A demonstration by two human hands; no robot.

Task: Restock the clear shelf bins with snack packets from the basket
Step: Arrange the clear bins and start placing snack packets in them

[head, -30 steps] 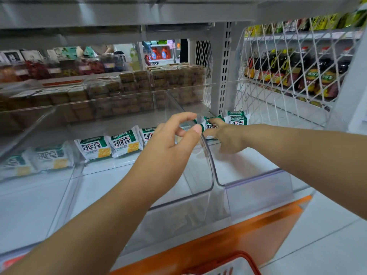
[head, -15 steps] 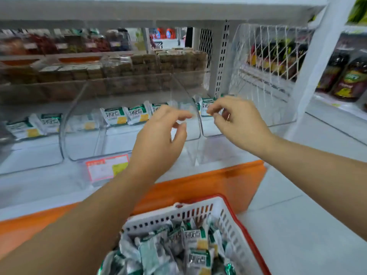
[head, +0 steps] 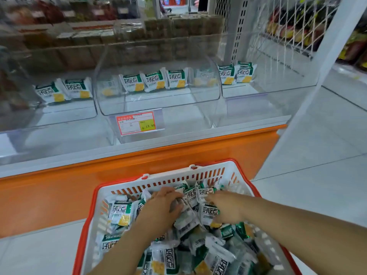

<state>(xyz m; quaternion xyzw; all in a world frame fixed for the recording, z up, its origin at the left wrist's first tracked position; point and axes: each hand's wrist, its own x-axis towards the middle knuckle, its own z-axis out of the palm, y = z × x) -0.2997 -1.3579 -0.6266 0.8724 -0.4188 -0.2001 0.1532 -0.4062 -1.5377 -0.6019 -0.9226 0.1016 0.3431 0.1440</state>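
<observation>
— Where are the hands?
— Both are down in the basket (head: 190, 171), the white one with the red rim. It sits on the floor (head: 317, 175) just in front of the shelf's orange panel (head: 139, 165). It is heaped with green-and-white snack packets (head: 121, 213).
— What is the left hand doing?
— The left hand (head: 158, 207) lies palm down on the heap near the far wall, with its fingers bent into the packets. I cannot tell whether it has closed on one, because the fingertips are buried and blurred.
— And the right hand?
— The right hand (head: 224, 209) comes in from the right, fingers pointing left across the pile and touching a packet just beneath them. I cannot tell if that is a grip or only a touch.
— How close are the two hands?
— They are near each other but apart, with a few upright packets between them.
— What about the bins?
— There are three clear ones on the shelf above. The middle bin (head: 158, 102) has a price tag (head: 137, 123) on its front and a row of packets standing along its back. The left bin (head: 59, 116) shows two packets at the back, and the right bin (head: 268, 92) also shows two.
— Is there anything to the side?
— A white wire mesh (head: 288, 26) stands at the right end.
</observation>
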